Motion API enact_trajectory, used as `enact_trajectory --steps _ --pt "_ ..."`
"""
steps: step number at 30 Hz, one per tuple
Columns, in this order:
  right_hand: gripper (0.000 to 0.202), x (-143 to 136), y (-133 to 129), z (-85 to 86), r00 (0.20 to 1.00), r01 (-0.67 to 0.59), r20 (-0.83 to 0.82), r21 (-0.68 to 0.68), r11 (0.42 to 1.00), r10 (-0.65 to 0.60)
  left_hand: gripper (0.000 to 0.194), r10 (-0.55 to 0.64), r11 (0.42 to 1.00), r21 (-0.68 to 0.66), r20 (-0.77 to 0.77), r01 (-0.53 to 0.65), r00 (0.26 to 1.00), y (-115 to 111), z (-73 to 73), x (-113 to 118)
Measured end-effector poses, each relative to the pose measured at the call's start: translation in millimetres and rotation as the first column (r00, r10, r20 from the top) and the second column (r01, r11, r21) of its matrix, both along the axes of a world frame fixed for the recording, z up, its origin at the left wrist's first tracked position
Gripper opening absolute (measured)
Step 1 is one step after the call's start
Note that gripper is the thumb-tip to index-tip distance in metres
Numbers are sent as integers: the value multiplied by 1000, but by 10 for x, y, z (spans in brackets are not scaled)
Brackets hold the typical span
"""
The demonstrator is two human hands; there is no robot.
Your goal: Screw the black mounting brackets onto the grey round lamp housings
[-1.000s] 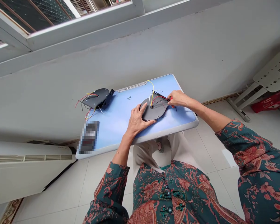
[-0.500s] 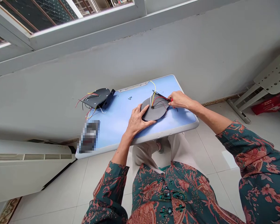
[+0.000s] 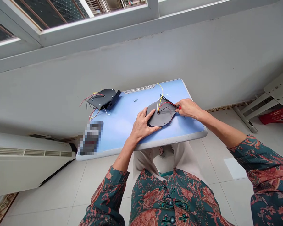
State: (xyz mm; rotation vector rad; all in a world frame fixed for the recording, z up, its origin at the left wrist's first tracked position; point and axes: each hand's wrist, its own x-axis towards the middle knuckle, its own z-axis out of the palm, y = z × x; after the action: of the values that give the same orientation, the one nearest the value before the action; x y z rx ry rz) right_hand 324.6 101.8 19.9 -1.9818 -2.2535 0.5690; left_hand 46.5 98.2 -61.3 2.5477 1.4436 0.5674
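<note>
While left fingers (image 3: 151, 114) splay over a wired grey disc (image 3: 163, 119), right (image 3: 182, 105) clamp a tool (image 3: 169, 100).

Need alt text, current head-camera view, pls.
A person's left grip rests spread across the left edge of a round dark plate with coloured wires, on a blue tabletop; the right grip holds a mostly hidden red item at the plate's right side. A second wired plate sits by the tabletop's back left corner, beyond a pixelated patch.
</note>
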Motion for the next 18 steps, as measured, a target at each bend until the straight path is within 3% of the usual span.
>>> enact_trajectory --steps 7,18 --pt "31 34 46 -78 1000 -7 0 0 1000 7 93 -14 1000 -4 17 14 1000 -26 25 1" --pt "26 39 21 -65 999 -27 43 -17 999 28 94 -49 999 -2 40 49 998 -10 64 -17"
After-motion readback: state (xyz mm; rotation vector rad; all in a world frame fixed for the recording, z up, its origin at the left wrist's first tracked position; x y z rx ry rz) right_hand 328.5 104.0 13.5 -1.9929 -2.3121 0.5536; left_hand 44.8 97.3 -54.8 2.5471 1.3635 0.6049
